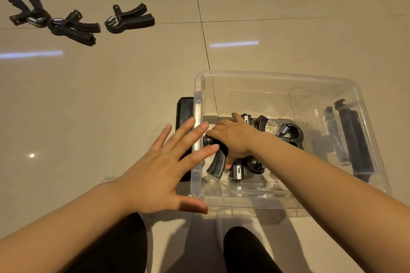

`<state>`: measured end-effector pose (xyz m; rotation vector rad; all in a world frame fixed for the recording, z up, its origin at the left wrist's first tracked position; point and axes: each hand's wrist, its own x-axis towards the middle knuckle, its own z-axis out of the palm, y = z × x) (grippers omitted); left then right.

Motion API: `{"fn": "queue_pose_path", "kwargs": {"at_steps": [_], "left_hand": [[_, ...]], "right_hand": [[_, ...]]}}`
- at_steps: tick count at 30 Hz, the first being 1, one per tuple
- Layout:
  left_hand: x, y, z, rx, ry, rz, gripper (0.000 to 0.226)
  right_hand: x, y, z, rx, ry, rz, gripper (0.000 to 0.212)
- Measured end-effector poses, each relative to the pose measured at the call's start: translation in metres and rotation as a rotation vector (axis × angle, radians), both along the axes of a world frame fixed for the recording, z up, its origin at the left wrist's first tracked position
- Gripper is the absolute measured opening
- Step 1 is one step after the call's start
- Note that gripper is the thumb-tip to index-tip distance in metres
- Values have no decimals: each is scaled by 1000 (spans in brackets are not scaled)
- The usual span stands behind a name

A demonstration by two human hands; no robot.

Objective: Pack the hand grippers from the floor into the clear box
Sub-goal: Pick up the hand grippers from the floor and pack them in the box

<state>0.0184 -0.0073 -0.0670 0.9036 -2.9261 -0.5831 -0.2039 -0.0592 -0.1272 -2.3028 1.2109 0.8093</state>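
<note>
Fingers first: your left hand (162, 170) has its fingers (177, 137) straight and fanned wide, their tips reaching the left rim of the clear plastic storage box (277, 77) and holding nothing — a steadying pose, I judge, to keep the light box from sliding. Your right hand (233, 137) is down inside, fingers curled over the black hand gripper with a ribbed handle (216, 165), apparently setting it on the bottom; how tightly it holds, the hand itself hides.

Going by size: the glossy beige tiled floor (111, 95) carries everything. The box stands on it just ahead of your knees, near enough to fill without stretching. A flat black slab (184, 113) lies against the box's left wall, partly hidden; what it is I cannot tell. Inside, along the right wall, a long black piece (352, 135) leans. Beside your right hand lie more black grippers, one with a bright coil spring (290, 132).

Well apart, far left on the floor, wait a tangled cluster of black grippers (51, 20) and a single one (129, 19) — work not yet done.

One gripper shows a small pale label (239, 170), too small to read.
</note>
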Motion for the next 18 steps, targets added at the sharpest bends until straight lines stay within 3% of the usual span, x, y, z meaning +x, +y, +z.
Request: {"fn": "queue_pose_path", "kwargs": {"at_steps": [11, 18], "left_hand": [[1, 0, -1, 17, 18, 0, 95], [20, -15, 52, -41, -152, 0, 83]], "right_hand": [[-4, 7, 3, 4, -52, -59, 110], [-3, 37, 90, -53, -319, -411, 74]]}}
